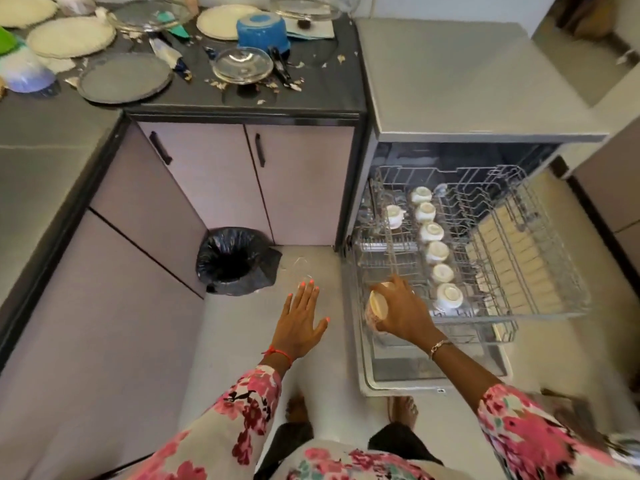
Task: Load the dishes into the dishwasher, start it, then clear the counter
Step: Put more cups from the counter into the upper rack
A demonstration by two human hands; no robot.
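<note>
Cup (pixel 377 306) sits gripped in your right hand (pixel 403 311), seemingly tilted; set it mouth-down in the rack (pixel 540 311) beside the cup row (pixel 437 251). Left hand (pixel 303 318) spread, empty.

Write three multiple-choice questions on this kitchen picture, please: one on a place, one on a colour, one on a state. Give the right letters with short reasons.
1. Where is the cup held by the right-hand grip?
A. On the floor
B. Over the front-left corner of the pulled-out dishwasher rack
C. Inside a closed cupboard

2. What colour is the upturned bowl on the counter, near the dishwasher?
A. Red
B. Blue
C. Black

3. In what state is the left-hand grip?
A. Clenched in a fist
B. Holding a plate
C. Open, fingers spread, holding nothing

Answers:
1 B: the fingers curl round the cup above that corner of the rack.
2 B: its base and wall are plainly blue.
3 C: its straight fingers touch no object.
</note>
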